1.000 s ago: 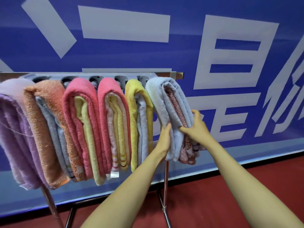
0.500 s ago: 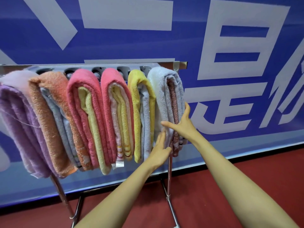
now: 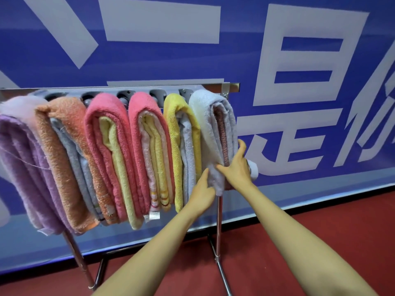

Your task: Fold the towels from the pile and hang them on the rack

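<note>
Head view: big white characters, cut by the frame, fill the blue banner (image 3: 149, 60). The label (image 3: 154, 215) under a pink towel (image 3: 136, 116) is too small to read. The pale blue towel (image 3: 210, 124) hangs last at the right end of the rack (image 3: 233, 86). The right hand (image 3: 237, 167) grasps its lower part, and the left hand (image 3: 203, 193) touches its bottom edge, fingers seemingly straight. Red floor (image 3: 342, 221) stretches to the right of the rack.

fluffy terry-cloth towels (image 3: 147, 150), shiny metal rack (image 3: 218, 236)
</note>
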The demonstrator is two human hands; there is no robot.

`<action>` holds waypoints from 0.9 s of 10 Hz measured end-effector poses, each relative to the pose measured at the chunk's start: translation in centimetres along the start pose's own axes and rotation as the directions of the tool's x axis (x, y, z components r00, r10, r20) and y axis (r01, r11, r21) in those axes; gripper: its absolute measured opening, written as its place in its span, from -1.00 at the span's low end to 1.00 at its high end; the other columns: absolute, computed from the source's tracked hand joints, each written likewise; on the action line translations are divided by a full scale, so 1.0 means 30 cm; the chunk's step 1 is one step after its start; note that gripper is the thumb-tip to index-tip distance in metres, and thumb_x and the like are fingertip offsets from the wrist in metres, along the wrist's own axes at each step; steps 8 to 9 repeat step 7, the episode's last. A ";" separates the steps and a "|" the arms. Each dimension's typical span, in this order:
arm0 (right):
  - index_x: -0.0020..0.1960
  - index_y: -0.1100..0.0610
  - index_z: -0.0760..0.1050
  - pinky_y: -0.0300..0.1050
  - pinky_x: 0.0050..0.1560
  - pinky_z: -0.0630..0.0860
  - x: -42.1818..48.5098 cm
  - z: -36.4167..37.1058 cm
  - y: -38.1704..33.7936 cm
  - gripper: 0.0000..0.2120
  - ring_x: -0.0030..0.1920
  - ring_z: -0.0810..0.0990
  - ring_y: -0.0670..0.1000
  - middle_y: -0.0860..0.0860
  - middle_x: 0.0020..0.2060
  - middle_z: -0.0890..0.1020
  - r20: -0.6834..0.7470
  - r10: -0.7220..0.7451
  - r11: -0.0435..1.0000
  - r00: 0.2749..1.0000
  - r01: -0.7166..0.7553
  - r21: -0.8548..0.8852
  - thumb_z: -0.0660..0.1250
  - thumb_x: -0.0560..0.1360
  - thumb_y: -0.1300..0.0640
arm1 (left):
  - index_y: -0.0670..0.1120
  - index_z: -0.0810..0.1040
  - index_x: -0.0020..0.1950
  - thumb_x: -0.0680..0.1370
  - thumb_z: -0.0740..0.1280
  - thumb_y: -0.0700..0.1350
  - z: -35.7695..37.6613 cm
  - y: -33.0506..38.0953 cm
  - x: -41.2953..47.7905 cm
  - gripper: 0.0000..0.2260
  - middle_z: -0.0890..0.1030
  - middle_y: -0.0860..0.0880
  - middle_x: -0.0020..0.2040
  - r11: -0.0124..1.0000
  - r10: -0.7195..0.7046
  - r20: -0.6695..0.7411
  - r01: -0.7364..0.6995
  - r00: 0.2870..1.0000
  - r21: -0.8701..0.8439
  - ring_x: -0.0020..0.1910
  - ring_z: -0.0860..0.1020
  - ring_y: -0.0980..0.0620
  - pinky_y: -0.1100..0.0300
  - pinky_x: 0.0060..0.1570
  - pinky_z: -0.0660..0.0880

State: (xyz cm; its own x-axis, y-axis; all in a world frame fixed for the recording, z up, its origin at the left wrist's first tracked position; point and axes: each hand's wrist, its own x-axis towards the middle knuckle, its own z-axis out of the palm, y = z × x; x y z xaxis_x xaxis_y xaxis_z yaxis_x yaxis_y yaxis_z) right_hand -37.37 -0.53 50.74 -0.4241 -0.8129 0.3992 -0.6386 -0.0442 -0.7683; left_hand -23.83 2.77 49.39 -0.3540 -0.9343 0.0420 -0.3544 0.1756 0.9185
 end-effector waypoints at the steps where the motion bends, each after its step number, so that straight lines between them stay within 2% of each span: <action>1: 0.45 -0.06 -0.05 0.14 0.09 0.54 -0.030 0.023 0.001 -0.09 0.08 0.58 0.18 0.14 0.15 0.53 0.101 -0.030 0.998 0.994 0.024 0.065 0.52 0.35 0.04 | -0.06 0.00 0.58 0.56 0.12 -0.29 0.007 -0.021 -0.011 -0.39 0.21 0.00 0.52 0.998 -0.053 0.010 0.052 0.999 0.021 0.49 0.24 0.00 0.28 0.29 0.24; 2: 0.44 0.05 0.11 0.07 0.19 0.50 -0.052 0.008 0.022 -0.22 0.20 0.52 0.09 0.07 0.25 0.48 0.203 -0.048 0.995 0.978 0.028 0.101 0.50 0.38 0.14 | -0.05 0.01 0.58 0.53 0.14 -0.33 -0.006 -0.068 -0.016 -0.35 0.26 0.00 0.50 0.994 -0.098 -0.012 0.098 0.995 0.036 0.46 0.29 -0.04 0.12 0.41 0.26; 3: 0.48 0.11 0.17 -0.05 0.24 0.45 -0.081 -0.017 0.060 -0.27 0.27 0.46 0.05 0.10 0.33 0.41 0.323 -0.032 0.999 0.946 0.035 -0.002 0.46 0.43 0.10 | -0.11 0.06 0.56 0.55 0.10 -0.38 -0.030 -0.061 -0.054 -0.41 0.33 0.04 0.41 0.993 -0.092 -0.019 0.093 0.996 0.067 0.39 0.36 -0.01 0.32 0.17 0.35; 4: 0.47 0.15 0.21 -0.55 -0.08 0.36 -0.117 -0.064 0.082 -0.37 0.08 0.47 -0.09 0.15 0.30 0.43 0.379 -0.030 0.998 0.925 0.050 -0.045 0.38 0.48 0.26 | -0.08 0.17 0.53 0.56 0.10 -0.38 -0.043 -0.068 -0.078 -0.45 0.43 0.04 0.27 0.992 -0.060 -0.029 0.063 0.998 0.107 0.28 0.47 -0.12 0.21 -0.03 0.47; 5: 0.45 0.16 0.23 -0.65 -0.22 0.27 -0.151 -0.127 0.075 -0.43 0.11 0.45 -0.07 0.15 0.33 0.41 0.387 -0.029 0.992 0.922 0.072 -0.098 0.33 0.50 0.33 | -0.01 0.09 0.56 0.57 0.18 -0.26 -0.058 -0.070 -0.105 -0.42 0.48 -0.13 0.35 0.985 -0.083 0.005 0.081 0.997 0.155 0.23 0.51 -0.25 0.09 -0.02 0.49; 6: 0.49 0.12 0.18 -0.44 -0.06 0.29 -0.175 -0.176 0.058 -0.39 0.29 0.43 0.04 0.11 0.38 0.35 0.406 -0.020 0.972 0.914 0.113 -0.207 0.34 0.51 0.26 | -0.06 0.16 0.54 0.53 0.18 -0.33 -0.079 -0.048 -0.143 -0.41 0.47 -0.17 0.35 0.979 -0.032 -0.005 0.032 0.999 0.202 0.21 0.52 -0.21 0.10 0.02 0.49; 7: 0.49 0.13 0.19 -0.08 0.20 0.37 -0.215 -0.203 0.017 -0.40 0.36 0.36 0.12 0.13 0.41 0.33 0.408 -0.031 0.938 0.912 0.168 -0.303 0.33 0.51 0.18 | -0.13 0.19 0.53 0.52 0.19 -0.35 -0.115 -0.006 -0.195 -0.42 0.38 -0.15 0.43 0.954 0.000 -0.012 0.004 1.000 0.301 0.23 0.47 -0.08 0.31 -0.11 0.43; 9: 0.49 0.13 0.19 -0.08 0.20 0.37 -0.215 -0.203 0.017 -0.40 0.36 0.36 0.12 0.13 0.41 0.33 0.408 -0.031 0.938 0.912 0.168 -0.303 0.33 0.51 0.18 | -0.13 0.19 0.53 0.52 0.19 -0.35 -0.115 -0.006 -0.195 -0.42 0.38 -0.15 0.43 0.954 0.000 -0.012 0.004 1.000 0.301 0.23 0.47 -0.08 0.31 -0.11 0.43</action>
